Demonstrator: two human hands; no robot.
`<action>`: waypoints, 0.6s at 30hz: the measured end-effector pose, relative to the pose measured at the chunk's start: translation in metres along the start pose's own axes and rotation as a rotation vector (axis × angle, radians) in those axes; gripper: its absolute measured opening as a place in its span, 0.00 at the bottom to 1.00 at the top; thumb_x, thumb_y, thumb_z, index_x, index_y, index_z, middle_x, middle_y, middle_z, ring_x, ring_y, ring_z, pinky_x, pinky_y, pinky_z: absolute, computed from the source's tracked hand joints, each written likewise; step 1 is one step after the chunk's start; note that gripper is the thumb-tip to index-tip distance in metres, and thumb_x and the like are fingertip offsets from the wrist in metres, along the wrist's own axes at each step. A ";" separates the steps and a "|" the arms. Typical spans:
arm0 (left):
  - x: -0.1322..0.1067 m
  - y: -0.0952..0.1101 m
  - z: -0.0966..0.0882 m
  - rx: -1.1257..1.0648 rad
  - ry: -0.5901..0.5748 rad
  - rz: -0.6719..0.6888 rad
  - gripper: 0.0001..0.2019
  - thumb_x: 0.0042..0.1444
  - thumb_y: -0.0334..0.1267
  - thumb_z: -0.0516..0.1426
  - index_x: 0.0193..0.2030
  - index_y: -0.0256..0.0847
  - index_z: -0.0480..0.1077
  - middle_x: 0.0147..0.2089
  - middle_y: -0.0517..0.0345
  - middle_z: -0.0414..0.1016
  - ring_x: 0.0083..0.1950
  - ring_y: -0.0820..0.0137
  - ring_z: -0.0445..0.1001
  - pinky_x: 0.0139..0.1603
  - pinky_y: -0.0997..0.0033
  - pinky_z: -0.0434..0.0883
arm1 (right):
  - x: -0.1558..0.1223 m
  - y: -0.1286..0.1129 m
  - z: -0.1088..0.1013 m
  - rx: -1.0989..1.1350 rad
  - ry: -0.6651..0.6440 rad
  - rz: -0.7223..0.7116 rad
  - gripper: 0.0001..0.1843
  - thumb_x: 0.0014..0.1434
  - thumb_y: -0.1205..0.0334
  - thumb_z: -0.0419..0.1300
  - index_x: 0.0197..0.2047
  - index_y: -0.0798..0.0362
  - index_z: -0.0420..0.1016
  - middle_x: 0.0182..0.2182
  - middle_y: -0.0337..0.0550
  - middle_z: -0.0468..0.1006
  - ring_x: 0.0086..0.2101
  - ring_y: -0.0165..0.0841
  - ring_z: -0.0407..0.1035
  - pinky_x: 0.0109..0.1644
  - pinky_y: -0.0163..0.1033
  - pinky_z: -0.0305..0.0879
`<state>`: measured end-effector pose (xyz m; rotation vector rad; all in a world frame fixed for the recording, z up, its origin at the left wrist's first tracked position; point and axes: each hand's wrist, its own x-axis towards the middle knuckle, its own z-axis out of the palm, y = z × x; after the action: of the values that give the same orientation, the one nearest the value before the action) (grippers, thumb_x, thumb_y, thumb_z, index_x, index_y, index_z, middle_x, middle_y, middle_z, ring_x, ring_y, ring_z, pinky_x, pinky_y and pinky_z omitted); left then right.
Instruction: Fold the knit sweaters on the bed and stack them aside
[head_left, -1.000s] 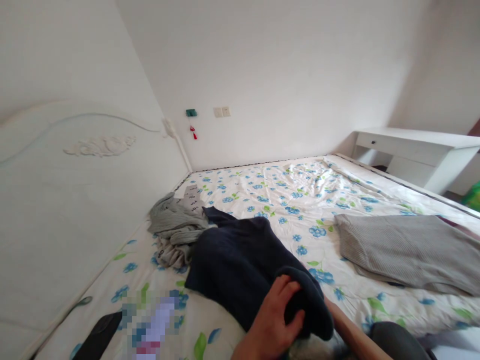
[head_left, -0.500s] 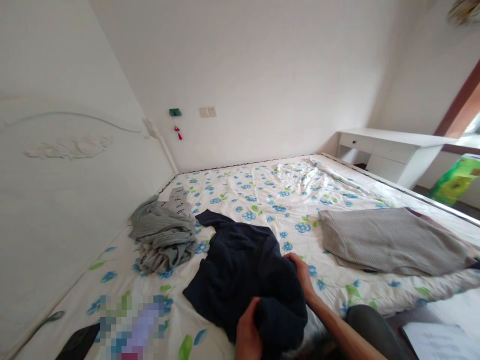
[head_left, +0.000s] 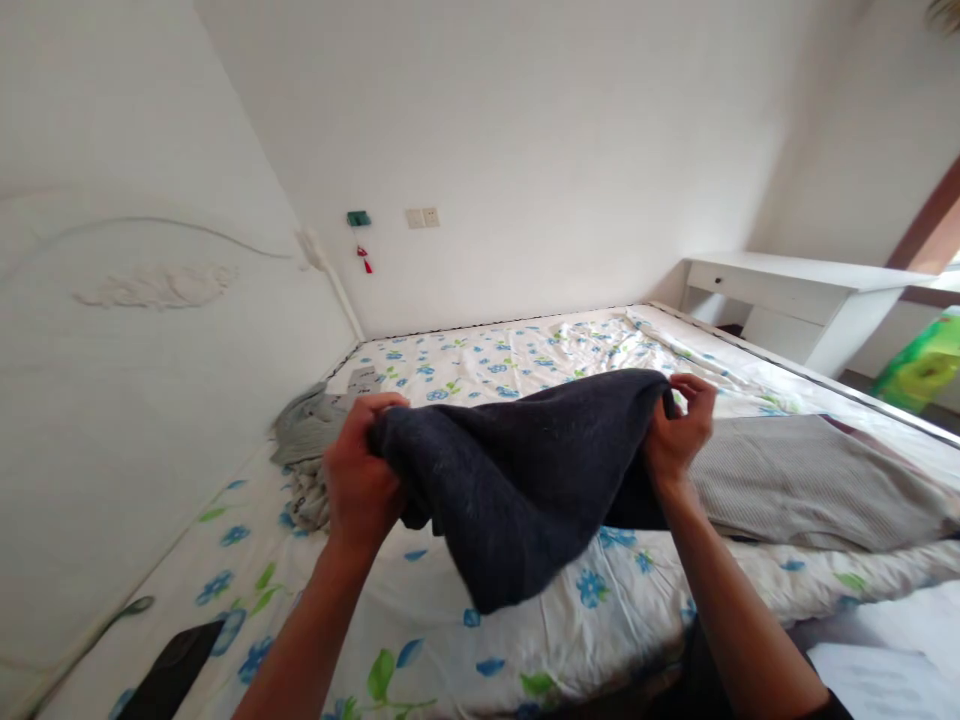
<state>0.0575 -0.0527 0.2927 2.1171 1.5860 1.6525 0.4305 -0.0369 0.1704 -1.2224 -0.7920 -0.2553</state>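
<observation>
Dark navy knitted fabric, a soft garment point(head_left: 517, 480), hangs in the air above the bed, stretched between my two hands and sagging in the middle, its lower fold drooping close to the sheet without clearly touching it. My left hand point(head_left: 360, 480) is clenched on the garment's left edge, fingers curled over the cloth and the knuckles facing me. My right hand point(head_left: 679, 435) pinches the right edge, thumb and fingertips closed on a bunched corner, the wrist bent upward. Both forearms rise from the bottom of the view.

Under the garment lies the white bed sheet printed with blue flowers and green leaves point(head_left: 525, 640), wrinkled toward the far side. Behind my left hand, partly hidden by it, sits a crumpled heap of light grey clothing point(head_left: 304, 440), close to the white carved headboard point(head_left: 150, 330). To the right of my right hand, a grey ribbed garment laid flat point(head_left: 810, 480) rests on the sheet; whether it touches the navy one I cannot tell. A flat black object point(head_left: 172, 675) lies on the sheet at the lower left corner, well apart from my hands. Past the far edge of the bed stands a white desk point(head_left: 795, 290) against the wall, with a bright green box point(head_left: 919, 365) near it.
</observation>
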 end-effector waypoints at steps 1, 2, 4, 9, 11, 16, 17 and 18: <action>-0.004 -0.015 0.009 0.058 -0.107 -0.015 0.15 0.59 0.48 0.61 0.47 0.42 0.76 0.39 0.59 0.81 0.42 0.64 0.80 0.50 0.67 0.74 | -0.009 0.015 0.002 -0.082 -0.101 0.040 0.18 0.65 0.51 0.61 0.53 0.52 0.75 0.47 0.48 0.80 0.47 0.40 0.75 0.52 0.44 0.72; -0.013 -0.036 0.021 0.130 -0.228 -0.057 0.15 0.59 0.49 0.61 0.47 0.41 0.77 0.37 0.58 0.81 0.41 0.62 0.80 0.49 0.66 0.74 | -0.022 0.032 0.002 -0.173 -0.273 0.088 0.16 0.66 0.49 0.60 0.50 0.52 0.77 0.44 0.48 0.81 0.45 0.40 0.75 0.52 0.45 0.71; -0.043 -0.092 0.046 0.260 -0.464 -0.196 0.17 0.62 0.51 0.60 0.47 0.40 0.79 0.39 0.50 0.84 0.45 0.54 0.82 0.51 0.60 0.74 | -0.055 0.068 -0.007 -0.322 -0.725 0.198 0.16 0.68 0.49 0.58 0.43 0.53 0.79 0.38 0.49 0.82 0.41 0.41 0.75 0.52 0.46 0.70; -0.150 -0.223 0.073 0.288 -0.694 -0.579 0.13 0.58 0.48 0.63 0.42 0.41 0.79 0.48 0.42 0.86 0.57 0.42 0.82 0.60 0.53 0.73 | -0.125 0.133 -0.057 -0.275 -1.238 0.238 0.22 0.61 0.47 0.66 0.51 0.53 0.85 0.54 0.53 0.83 0.55 0.47 0.77 0.64 0.47 0.68; -0.172 -0.244 0.071 0.287 -0.663 -0.611 0.13 0.59 0.47 0.60 0.43 0.42 0.79 0.49 0.43 0.86 0.58 0.44 0.82 0.61 0.53 0.74 | -0.135 0.144 -0.069 -0.281 -1.271 0.190 0.32 0.56 0.47 0.70 0.61 0.52 0.82 0.64 0.54 0.77 0.64 0.50 0.71 0.72 0.49 0.62; -0.167 -0.234 0.079 0.375 -0.596 -0.491 0.31 0.57 0.68 0.57 0.49 0.41 0.80 0.49 0.37 0.83 0.57 0.41 0.80 0.65 0.47 0.72 | -0.134 0.153 -0.067 -0.443 -1.341 0.135 0.37 0.47 0.59 0.72 0.62 0.55 0.82 0.70 0.59 0.71 0.69 0.53 0.65 0.76 0.53 0.57; -0.165 -0.229 0.085 0.395 -0.594 -0.487 0.33 0.53 0.71 0.59 0.47 0.41 0.80 0.49 0.36 0.83 0.57 0.39 0.80 0.64 0.45 0.71 | -0.131 0.156 -0.067 -0.437 -1.315 0.144 0.31 0.51 0.58 0.69 0.59 0.55 0.83 0.68 0.58 0.74 0.67 0.51 0.67 0.75 0.53 0.58; -0.165 -0.224 0.092 0.412 -0.595 -0.493 0.34 0.50 0.72 0.61 0.45 0.41 0.80 0.49 0.34 0.83 0.58 0.36 0.79 0.64 0.44 0.71 | -0.128 0.160 -0.069 -0.434 -1.260 0.166 0.25 0.56 0.56 0.66 0.55 0.55 0.85 0.65 0.58 0.77 0.65 0.50 0.70 0.73 0.53 0.60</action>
<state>-0.0144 -0.0120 0.0117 1.8644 2.0852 0.5183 0.4588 -0.0725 -0.0406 -1.8388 -1.7496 0.5902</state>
